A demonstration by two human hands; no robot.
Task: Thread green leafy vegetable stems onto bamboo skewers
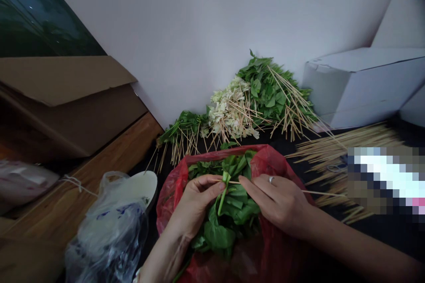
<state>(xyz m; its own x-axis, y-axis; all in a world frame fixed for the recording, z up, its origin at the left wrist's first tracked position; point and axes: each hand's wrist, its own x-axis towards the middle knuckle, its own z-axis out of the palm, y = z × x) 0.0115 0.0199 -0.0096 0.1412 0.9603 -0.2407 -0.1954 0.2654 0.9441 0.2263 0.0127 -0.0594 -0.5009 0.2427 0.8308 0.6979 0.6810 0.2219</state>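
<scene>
My left hand [202,201] pinches a green leafy vegetable stem [223,196] between thumb and fingers. In my right hand [280,203], which wears a ring, a thin bamboo skewer [323,193] is gripped; its front end meets the stem at my left fingertips. Whether the point has passed through the stem I cannot tell. Both hands are over an open red plastic bag [275,161] full of loose leafy greens [219,232]. Leaves hang below my left fingers.
Skewered greens [268,88] and skewered pale cabbage [229,108] are piled against the wall. Bare skewers [332,152] lie at right, beside a blurred-out patch. A white box [375,90], a cardboard box [76,119], a clear plastic bag [109,234] and a white bowl [151,183] stand around.
</scene>
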